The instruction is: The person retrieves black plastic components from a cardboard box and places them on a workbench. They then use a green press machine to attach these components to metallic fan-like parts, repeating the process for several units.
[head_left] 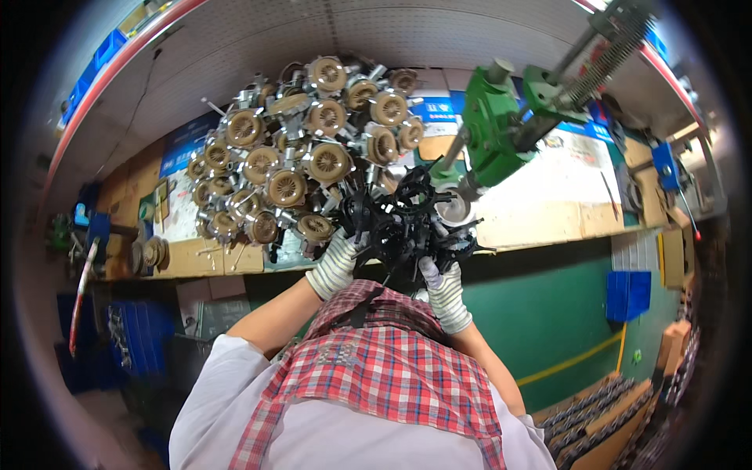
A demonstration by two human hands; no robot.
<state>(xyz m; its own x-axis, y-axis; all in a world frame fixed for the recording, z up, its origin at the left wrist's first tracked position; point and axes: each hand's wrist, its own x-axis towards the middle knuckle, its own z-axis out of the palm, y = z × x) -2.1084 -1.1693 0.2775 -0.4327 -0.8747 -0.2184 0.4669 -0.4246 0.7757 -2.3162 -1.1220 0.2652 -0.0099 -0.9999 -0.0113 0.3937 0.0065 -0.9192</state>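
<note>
Both my hands wear white striped work gloves, and they are raised in front of my apron at the bench's front edge. Between them is a clump of several black, ring-shaped parts with thin prongs point(395, 235). My left hand point(335, 266) grips the clump's left side, its fingertips partly hidden behind the black parts. From below on the right, my right hand point(446, 298) holds the clump with the thumb up against it. Just left of the clump is a large pile of metal assemblies with round, tan, finned centres point(327, 162).
A green hand press point(493, 129) with a coil spring stands on the bench point(560, 223) behind the clump, right of the pile. At far right is a blue bin point(627, 296). Stacked dark metal rods point(599, 411) lie low at right. A red-and-white lever point(84, 298) juts out at left.
</note>
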